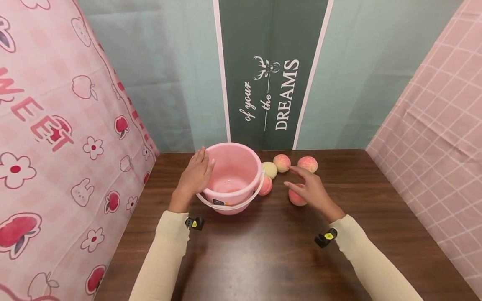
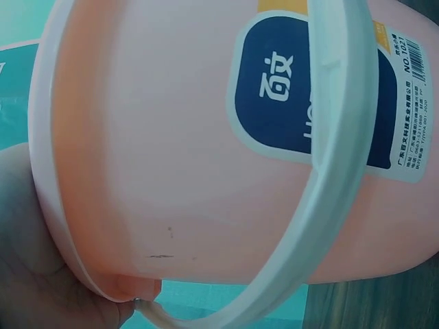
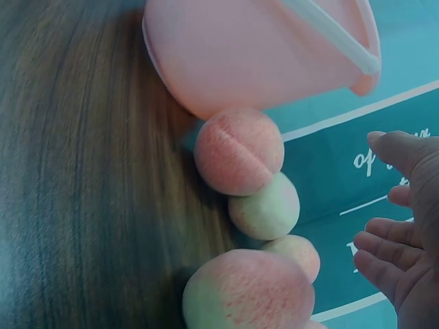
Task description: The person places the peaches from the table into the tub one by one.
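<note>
A pink plastic bucket (image 1: 235,167) stands upright at the table's back left, its white handle (image 1: 233,207) lowered across the front. My left hand (image 1: 193,173) rests at the bucket's left rim with extended fingers. To the bucket's right lie several toy peaches. One pink peach (image 3: 240,151) is right beside the bucket, followed by a pale yellow one (image 1: 269,170) and a pink-and-cream one (image 1: 281,163). Over a nearer peach (image 1: 295,196) hovers my right hand (image 1: 310,188), fingers spread and holding nothing. Another peach (image 1: 307,163) sits behind that hand.
All of this stands on a dark wooden table (image 1: 256,263). Behind it hangs a green cloth (image 1: 263,33) with white lettering. Pink patterned cloths enclose the left (image 1: 75,167) and right (image 1: 433,138) sides.
</note>
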The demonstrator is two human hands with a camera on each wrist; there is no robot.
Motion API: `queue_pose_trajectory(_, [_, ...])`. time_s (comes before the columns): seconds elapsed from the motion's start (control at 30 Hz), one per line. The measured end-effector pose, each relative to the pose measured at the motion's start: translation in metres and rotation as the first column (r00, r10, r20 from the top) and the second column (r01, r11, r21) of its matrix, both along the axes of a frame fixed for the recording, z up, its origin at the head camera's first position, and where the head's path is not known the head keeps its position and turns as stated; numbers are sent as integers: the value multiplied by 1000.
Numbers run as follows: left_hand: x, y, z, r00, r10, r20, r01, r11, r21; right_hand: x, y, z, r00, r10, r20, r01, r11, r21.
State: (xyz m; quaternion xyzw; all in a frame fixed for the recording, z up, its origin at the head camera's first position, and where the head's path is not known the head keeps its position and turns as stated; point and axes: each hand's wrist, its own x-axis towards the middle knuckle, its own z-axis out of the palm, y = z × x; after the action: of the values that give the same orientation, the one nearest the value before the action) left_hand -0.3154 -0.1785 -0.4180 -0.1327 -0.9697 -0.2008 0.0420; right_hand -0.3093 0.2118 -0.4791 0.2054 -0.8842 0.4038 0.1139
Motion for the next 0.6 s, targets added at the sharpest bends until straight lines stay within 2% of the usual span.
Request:
queue_pose_trajectory(0.3, [1, -1, 1, 1000, 5, -4, -5, 1000, 10, 4, 7, -9, 998, -49, 25, 48, 997, 54])
queue_pose_trajectory(0.6, [0, -1, 0, 1000, 2, 3, -2, 1000, 18, 7, 17, -25, 998, -69, 10, 67, 993, 99])
